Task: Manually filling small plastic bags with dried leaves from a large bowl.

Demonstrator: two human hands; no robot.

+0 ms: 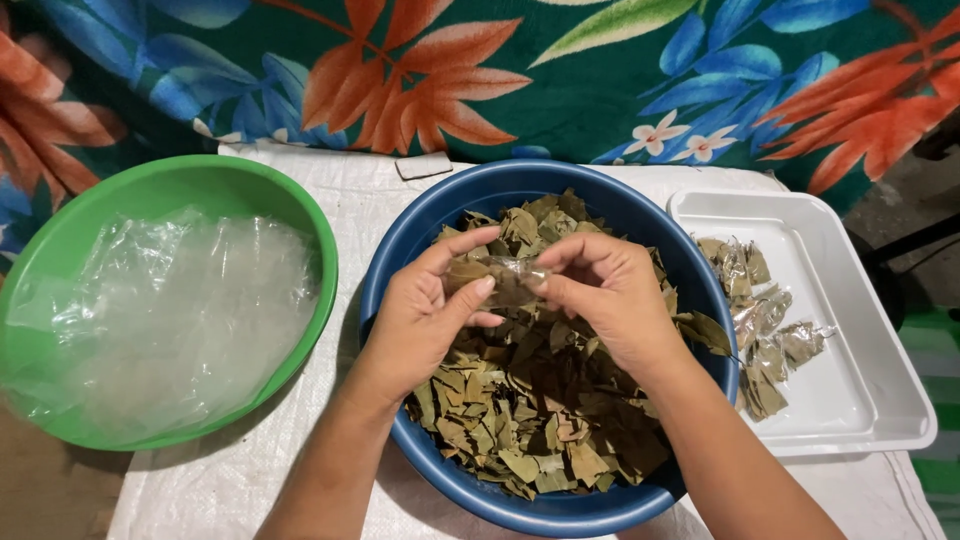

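My left hand (425, 310) and my right hand (605, 290) meet over a blue bowl (400, 250) full of dried, broken green-brown leaves (530, 420). Between the fingertips of both hands sits a small clear plastic packet (505, 275) stuffed with leaves. Each hand pinches one end of it. The packet hovers just above the leaf pile.
A green bowl (60, 230) on the left holds a heap of clear plastic bags (180, 310). To the right, a white tray (860, 330) carries several filled leaf packets (765, 320). Everything rests on a white woven sheet (220, 480) over a flower-patterned cloth (560, 90).
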